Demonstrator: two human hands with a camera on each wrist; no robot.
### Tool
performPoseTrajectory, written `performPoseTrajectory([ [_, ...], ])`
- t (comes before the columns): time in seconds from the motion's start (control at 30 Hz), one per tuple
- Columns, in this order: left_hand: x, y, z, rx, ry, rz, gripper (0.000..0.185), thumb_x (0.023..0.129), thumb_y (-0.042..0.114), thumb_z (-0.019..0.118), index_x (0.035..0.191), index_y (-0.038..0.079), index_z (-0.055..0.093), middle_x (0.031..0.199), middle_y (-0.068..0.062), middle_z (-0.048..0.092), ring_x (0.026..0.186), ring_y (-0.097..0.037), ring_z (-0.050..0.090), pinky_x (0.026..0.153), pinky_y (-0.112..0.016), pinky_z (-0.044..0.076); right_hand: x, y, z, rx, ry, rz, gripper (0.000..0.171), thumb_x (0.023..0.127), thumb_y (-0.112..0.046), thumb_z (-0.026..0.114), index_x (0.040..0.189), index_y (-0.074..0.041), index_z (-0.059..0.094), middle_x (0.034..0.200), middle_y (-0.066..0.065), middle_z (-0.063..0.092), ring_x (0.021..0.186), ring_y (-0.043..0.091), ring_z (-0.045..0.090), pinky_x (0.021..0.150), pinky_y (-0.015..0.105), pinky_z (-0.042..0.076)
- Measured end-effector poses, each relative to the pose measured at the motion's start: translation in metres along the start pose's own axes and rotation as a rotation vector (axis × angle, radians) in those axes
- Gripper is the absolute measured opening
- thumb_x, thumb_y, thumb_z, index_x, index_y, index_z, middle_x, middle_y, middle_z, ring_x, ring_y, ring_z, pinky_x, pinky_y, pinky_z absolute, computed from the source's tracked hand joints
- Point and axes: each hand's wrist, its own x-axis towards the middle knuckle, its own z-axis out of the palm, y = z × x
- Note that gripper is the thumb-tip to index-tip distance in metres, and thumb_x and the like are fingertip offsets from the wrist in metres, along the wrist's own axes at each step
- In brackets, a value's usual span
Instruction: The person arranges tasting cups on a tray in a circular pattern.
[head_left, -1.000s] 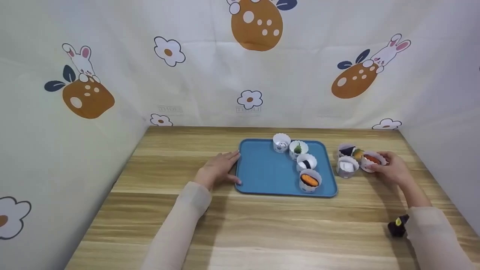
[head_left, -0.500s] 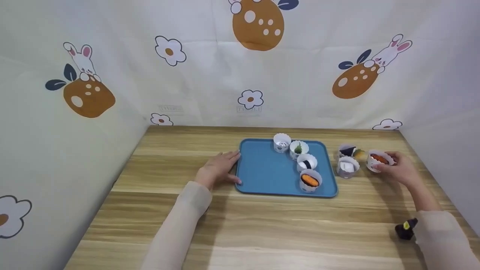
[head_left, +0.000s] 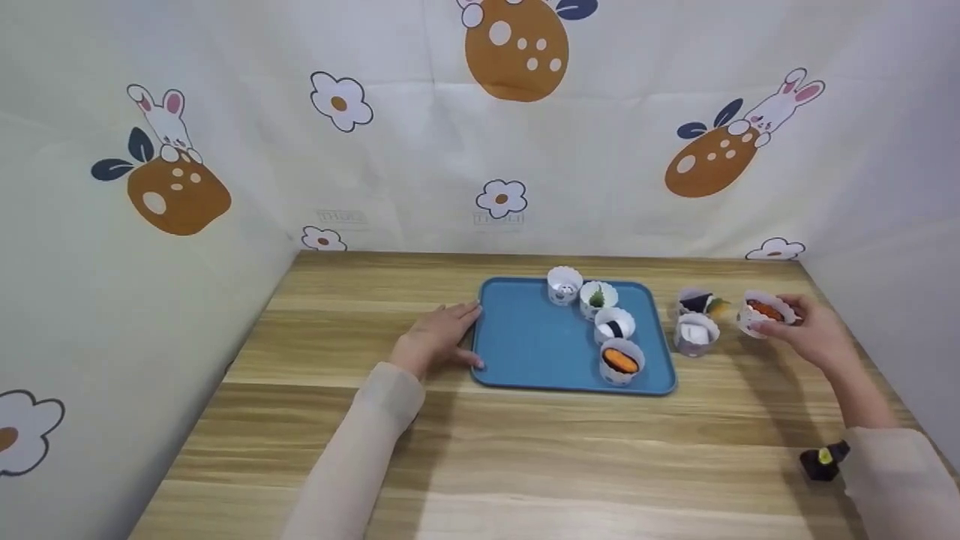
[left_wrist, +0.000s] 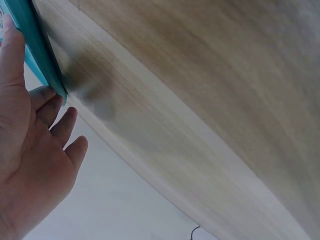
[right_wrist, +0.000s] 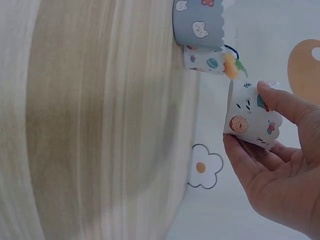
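Note:
My right hand (head_left: pixel 817 335) grips a white paper cup (right_wrist: pixel 252 112) with printed pictures, between thumb and fingers. In the head view an orange-red sushi piece (head_left: pixel 766 311) sits inside that cup. At the tray's left edge my left hand (head_left: pixel 435 341) rests with straight fingers touching the blue tray (head_left: pixel 525 330). On the tray's right half stand several cups: one cup (head_left: pixel 564 286) with a white piece, one (head_left: pixel 598 300) with a green leaf, one (head_left: pixel 613 327) with a black-banded white piece, and one (head_left: pixel 620 364) with orange sushi.
Right of the tray stand a cup (head_left: pixel 694 335) with a white piece and, behind it, a cup (head_left: pixel 691 301) with a dark-wrapped piece and something yellow-green. A black object (head_left: pixel 823 461) is by the right sleeve. A patterned cloth (head_left: pixel 420 150) hangs behind the table.
My right hand has moved to the right and slightly back with the cup, away from the two cups beside the tray. The left hand stays at the tray's edge.

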Motion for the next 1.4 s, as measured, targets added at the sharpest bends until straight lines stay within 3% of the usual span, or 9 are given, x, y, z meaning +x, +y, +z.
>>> performPoseTrajectory([
  [0.07, 0.0, 0.0, 0.0, -0.008, -0.001, 0.0, 0.101, 0.084, 0.054, 0.072, 0.159, 0.009, 0.023, 0.167, -0.007, 0.02, 0.155, -0.025, 0.021, 0.129, -0.043, 0.014, -0.001, -0.003, -0.001, 0.007, -0.005, 0.002, 0.076, 0.096, -0.033, 0.065, 0.142, 0.019, 0.032, 0.137, 0.044, 0.042, 0.123, 0.057, 0.044, 0.095, 0.056, 0.048],
  [0.13, 0.001, 0.0, 0.0, -0.018, 0.001, 0.005, 0.1, 0.084, 0.053, 0.073, 0.159, 0.009, 0.023, 0.168, -0.007, 0.02, 0.155, -0.026, 0.02, 0.129, -0.043, 0.015, -0.002, -0.005, -0.001, 0.014, -0.009, 0.005, 0.078, 0.096, -0.034, 0.066, 0.143, 0.018, 0.032, 0.137, 0.044, 0.043, 0.124, 0.056, 0.046, 0.088, 0.037, 0.054],
  [0.27, 0.002, -0.001, 0.0, -0.036, 0.003, 0.016, 0.1, 0.084, 0.052, 0.074, 0.159, 0.008, 0.024, 0.168, -0.007, 0.02, 0.155, -0.027, 0.02, 0.129, -0.044, 0.015, -0.003, -0.01, -0.002, 0.03, -0.01, 0.004, 0.079, 0.095, -0.036, 0.067, 0.143, 0.017, 0.033, 0.135, 0.042, 0.046, 0.121, 0.052, 0.05, 0.066, 0.005, 0.041],
  [0.73, 0.001, -0.001, 0.001, -0.059, -0.01, -0.019, 0.1, 0.084, 0.054, 0.072, 0.16, 0.012, 0.021, 0.168, -0.006, 0.018, 0.156, -0.027, 0.018, 0.129, -0.046, 0.014, -0.01, -0.033, 0.0, 0.026, -0.005, -0.046, 0.078, 0.094, -0.033, 0.069, 0.144, 0.016, 0.035, 0.135, 0.041, 0.047, 0.122, 0.053, 0.051, 0.066, 0.0, 0.038],
  [0.83, 0.001, -0.001, 0.001, -0.048, -0.008, -0.018, 0.1, 0.084, 0.055, 0.071, 0.16, 0.012, 0.021, 0.168, -0.006, 0.018, 0.156, -0.027, 0.018, 0.129, -0.045, 0.015, -0.011, -0.037, 0.001, 0.065, -0.02, -0.069, 0.077, 0.094, -0.03, 0.069, 0.144, 0.017, 0.034, 0.134, 0.041, 0.047, 0.102, 0.019, 0.064, 0.067, 0.001, 0.044],
  [0.93, 0.001, -0.001, 0.001, -0.031, -0.007, -0.014, 0.101, 0.084, 0.055, 0.072, 0.16, 0.011, 0.022, 0.168, -0.006, 0.018, 0.155, -0.027, 0.019, 0.128, -0.045, 0.016, -0.011, -0.042, 0.003, 0.101, -0.04, -0.087, 0.076, 0.095, -0.027, 0.069, 0.144, 0.018, 0.033, 0.134, 0.041, 0.047, 0.089, -0.015, 0.049, 0.069, 0.002, 0.046],
  [1.0, 0.001, -0.001, 0.001, -0.024, -0.008, -0.016, 0.101, 0.084, 0.055, 0.072, 0.16, 0.012, 0.022, 0.168, -0.006, 0.018, 0.155, -0.027, 0.019, 0.128, -0.045, 0.016, -0.011, -0.046, 0.004, 0.121, -0.049, -0.098, 0.076, 0.095, -0.026, 0.069, 0.143, 0.019, 0.032, 0.135, 0.041, 0.045, 0.085, -0.023, 0.041, 0.069, 0.002, 0.046],
  [1.23, 0.002, -0.001, 0.0, 0.006, -0.013, -0.002, 0.102, 0.083, 0.056, 0.071, 0.159, 0.009, 0.021, 0.168, -0.007, 0.019, 0.155, -0.027, 0.02, 0.128, -0.045, 0.017, -0.014, -0.057, 0.008, 0.111, -0.037, -0.123, 0.074, 0.094, -0.025, 0.07, 0.143, 0.017, 0.035, 0.133, 0.038, 0.048, 0.09, -0.018, 0.045, 0.07, 0.001, 0.045],
  [1.4, 0.003, 0.0, 0.0, 0.005, -0.017, -0.009, 0.103, 0.084, 0.057, 0.071, 0.16, 0.009, 0.021, 0.168, -0.007, 0.018, 0.155, -0.027, 0.02, 0.128, -0.046, 0.017, -0.013, -0.064, 0.012, 0.103, -0.066, -0.11, 0.076, 0.094, -0.029, 0.069, 0.145, 0.015, 0.033, 0.137, 0.037, 0.047, 0.115, 0.031, 0.059, 0.071, 0.0, 0.043],
])
